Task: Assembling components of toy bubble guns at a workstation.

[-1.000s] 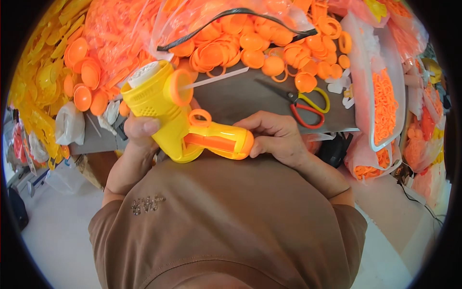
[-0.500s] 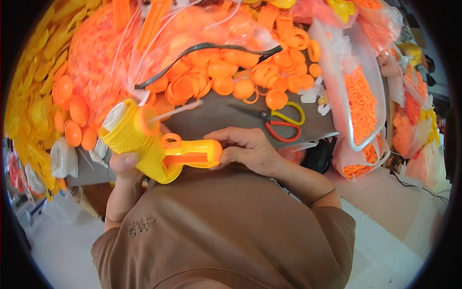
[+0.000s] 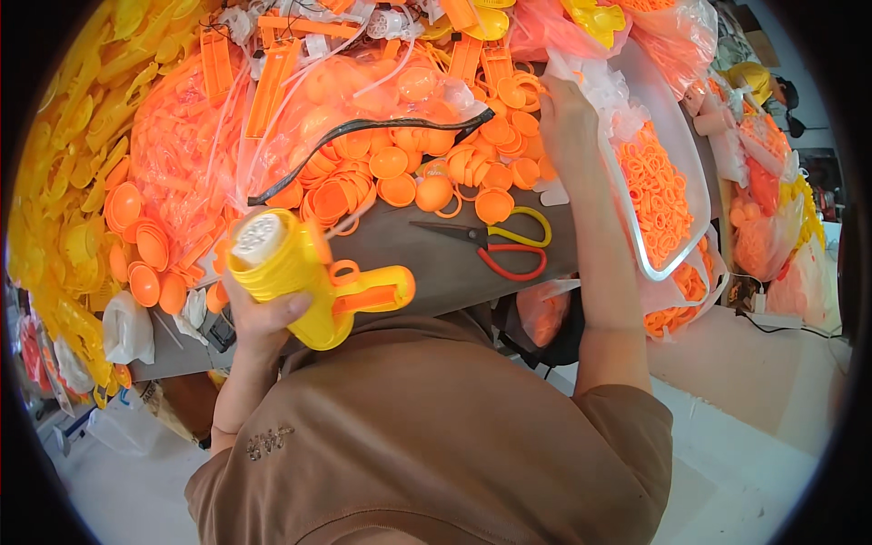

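Note:
My left hand (image 3: 265,313) grips a yellow plastic toy gun (image 3: 313,295) in front of my chest. The toy has a round white nozzle with holes, turned up and to the left, and its handle with an orange inside sticks out to the right. A small orange ring part (image 3: 344,269) sits by the handle. My right hand (image 3: 570,123) is stretched far forward to the orange rings (image 3: 515,91) at the pile's right end. Its fingertips are among the parts, so whether they hold anything is hidden.
Scissors (image 3: 513,243) with one yellow and one red handle lie on the grey table (image 3: 400,259). Orange cups (image 3: 341,195) and bagged orange parts are heaped behind. Yellow parts (image 3: 68,209) pile up at left; a clear bin (image 3: 699,204) of small orange rings stands at right.
My right hand has let go of the toy gun's handle and moved forward and right to the orange pile. The toy, still in my left hand, has turned so its nozzle faces up more.

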Motion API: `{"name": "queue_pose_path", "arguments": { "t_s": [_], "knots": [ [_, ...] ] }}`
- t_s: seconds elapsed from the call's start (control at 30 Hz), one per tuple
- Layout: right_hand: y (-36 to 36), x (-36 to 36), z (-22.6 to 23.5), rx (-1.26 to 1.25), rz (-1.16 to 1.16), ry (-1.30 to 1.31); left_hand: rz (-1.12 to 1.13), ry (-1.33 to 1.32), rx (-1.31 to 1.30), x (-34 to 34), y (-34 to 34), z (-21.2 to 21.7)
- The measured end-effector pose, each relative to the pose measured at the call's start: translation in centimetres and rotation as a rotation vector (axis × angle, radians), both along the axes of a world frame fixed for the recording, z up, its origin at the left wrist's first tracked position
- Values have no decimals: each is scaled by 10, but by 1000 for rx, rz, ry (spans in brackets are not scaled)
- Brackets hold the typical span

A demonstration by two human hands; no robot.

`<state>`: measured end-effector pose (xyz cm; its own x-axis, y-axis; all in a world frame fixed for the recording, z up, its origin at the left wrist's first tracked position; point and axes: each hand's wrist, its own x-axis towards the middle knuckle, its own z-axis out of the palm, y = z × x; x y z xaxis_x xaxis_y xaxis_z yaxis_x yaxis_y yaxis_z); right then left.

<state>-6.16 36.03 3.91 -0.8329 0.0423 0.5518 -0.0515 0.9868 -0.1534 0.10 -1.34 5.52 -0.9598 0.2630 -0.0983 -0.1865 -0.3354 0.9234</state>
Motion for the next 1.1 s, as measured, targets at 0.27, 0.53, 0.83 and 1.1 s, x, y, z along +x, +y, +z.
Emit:
{"name": "queue_pose_path", "arguments": {
  "t_s": [0.27,0.53,0.83,1.1],
  "knots": [
    [18,-55,-22,442,15,-330,-76,90,-203,-2,9,6],
    [-1,-35,30,476,-161,-305,-151,117,-136,-10,12,2],
    [1,5,18,125,-86,-349,-122,6,-106,-6,2,-7],
    [0,-4,-18,-13,-111,-131,-177,20,-64,-9,14,-5]
  ]
}}
